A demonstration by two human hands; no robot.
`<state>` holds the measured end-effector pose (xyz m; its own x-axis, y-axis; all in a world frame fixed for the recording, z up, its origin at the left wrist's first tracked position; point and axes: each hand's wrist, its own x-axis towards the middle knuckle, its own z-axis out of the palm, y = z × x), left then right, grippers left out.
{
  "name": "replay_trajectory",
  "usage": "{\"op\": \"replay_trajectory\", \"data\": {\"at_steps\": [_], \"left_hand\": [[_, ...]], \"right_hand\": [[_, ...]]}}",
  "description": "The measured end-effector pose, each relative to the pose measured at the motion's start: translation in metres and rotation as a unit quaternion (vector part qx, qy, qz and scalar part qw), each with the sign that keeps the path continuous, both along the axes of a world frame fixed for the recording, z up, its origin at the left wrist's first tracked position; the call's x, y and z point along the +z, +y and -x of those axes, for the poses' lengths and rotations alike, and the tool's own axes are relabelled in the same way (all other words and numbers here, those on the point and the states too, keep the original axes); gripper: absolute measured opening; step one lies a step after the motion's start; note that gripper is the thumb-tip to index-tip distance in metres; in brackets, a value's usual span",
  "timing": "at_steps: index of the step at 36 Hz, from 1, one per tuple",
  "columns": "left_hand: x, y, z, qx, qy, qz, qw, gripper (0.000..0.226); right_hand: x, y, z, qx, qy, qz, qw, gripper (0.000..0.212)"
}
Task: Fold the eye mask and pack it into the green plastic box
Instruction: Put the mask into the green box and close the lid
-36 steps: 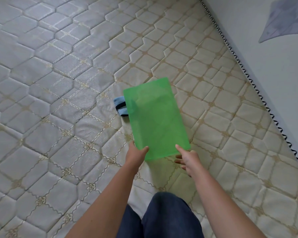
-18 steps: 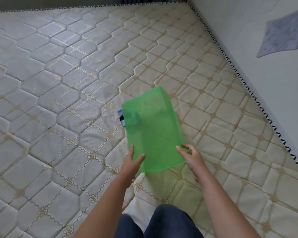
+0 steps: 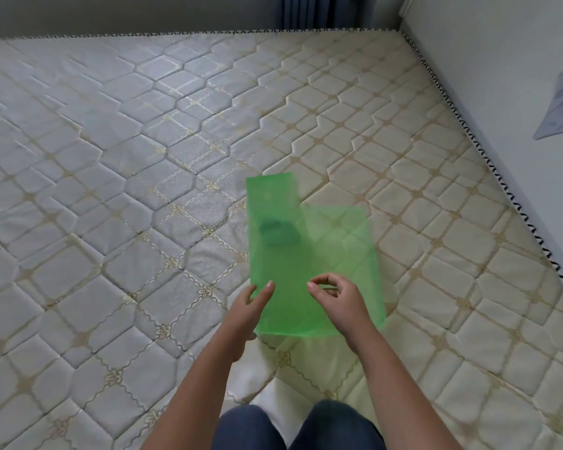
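The green plastic box [image 3: 338, 241] is translucent and flat, held just above the quilted mattress in front of me. A taller panel stands at its far left and a wider panel spreads to the right. Through the plastic the folded eye mask [image 3: 278, 233] shows only as a dark blurred patch lying on the mattress. My left hand [image 3: 246, 315] holds the box's near left edge, thumb on top. My right hand [image 3: 337, 297] is at the near middle of the box, fingers curled, thumb and forefinger pinching the plastic.
The quilted mattress [image 3: 127, 190] stretches far to the left and back. A black-and-white trimmed edge [image 3: 488, 164] runs along the pale wall on the right. A blue curtain [image 3: 309, 11] hangs beyond the far edge. My knees in dark trousers [image 3: 293, 427] are at the bottom.
The box has come to cover the eye mask, which earlier peeked out at its left. It has spread wider to the right. My right hand shifted from the right edge toward the middle.
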<state>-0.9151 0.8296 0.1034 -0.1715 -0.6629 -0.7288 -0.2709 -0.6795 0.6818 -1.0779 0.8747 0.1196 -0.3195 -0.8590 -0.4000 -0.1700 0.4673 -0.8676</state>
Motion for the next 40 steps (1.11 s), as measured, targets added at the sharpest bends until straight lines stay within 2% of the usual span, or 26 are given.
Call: {"op": "replay_trajectory", "data": {"at_steps": [5, 9, 14, 20, 23, 27, 33, 40], "left_hand": [[0.016, -0.004, -0.022, 0.070, -0.001, 0.057, 0.996, 0.060], [0.025, -0.006, -0.033, 0.085, -0.030, 0.101, 0.991, 0.097], [0.035, -0.006, -0.034, 0.041, -0.111, 0.162, 0.980, 0.115], [0.031, -0.009, -0.032, -0.032, -0.249, 0.165, 0.954, 0.101], [0.026, -0.009, -0.035, -0.038, -0.262, 0.143, 0.954, 0.095], [0.023, -0.009, -0.042, -0.052, -0.291, 0.124, 0.947, 0.096], [0.028, -0.014, -0.053, -0.001, -0.238, 0.144, 0.961, 0.086], [0.041, -0.011, -0.040, 0.039, -0.142, 0.180, 0.973, 0.082]], "right_hand": [[0.006, -0.008, -0.025, 0.034, -0.070, 0.023, 0.997, 0.008], [0.009, -0.015, -0.042, 0.049, -0.132, 0.017, 0.990, 0.016], [0.009, -0.026, -0.060, 0.064, -0.174, -0.007, 0.983, 0.028], [0.005, -0.032, -0.075, 0.135, -0.182, -0.050, 0.973, 0.041], [0.007, -0.030, -0.072, 0.138, -0.184, -0.055, 0.972, 0.044], [0.012, -0.027, -0.055, 0.103, -0.166, -0.048, 0.980, 0.035], [0.011, -0.025, -0.021, 0.008, -0.078, -0.053, 0.996, 0.021], [0.014, -0.027, -0.016, -0.029, -0.114, -0.057, 0.991, 0.010]]}}
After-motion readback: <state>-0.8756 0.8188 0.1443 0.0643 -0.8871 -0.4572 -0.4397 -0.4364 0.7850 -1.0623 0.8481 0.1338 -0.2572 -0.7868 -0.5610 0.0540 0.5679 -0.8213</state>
